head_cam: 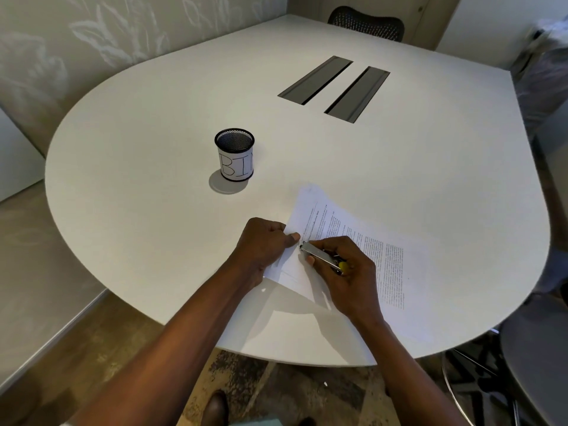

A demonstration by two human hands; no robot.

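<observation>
Head camera showed a mesh cup point(234, 155) marked BIN standing left on the white table point(147, 124). Nearer, the left hand point(264, 244) pinched a corner of the printed sheets point(341, 229) lying by the table's near edge. The right hand point(350, 275) gripped a metal tool point(318, 254), its tip at that corner.

- Table point(147, 142): plain white.
- Paper sheets point(362, 241): white w/ tiny black print.
- Tool point(319, 253): shiny silver, yellow bit at its 4 o'clock end.
- Cup point(234, 155), 10 o'clock from sheets: black net, white label, black letters "BI".
- 2 slots point(315, 79), table's 12 o'clock: dark grey.
- Wall point(92, 35), 10 o'clock: grey-green w/ pale leaf shapes.
- Chair point(365, 23), 1 o'clock: black net.
- Floor point(276, 388), 6 o'clock: brown, speckled.
</observation>
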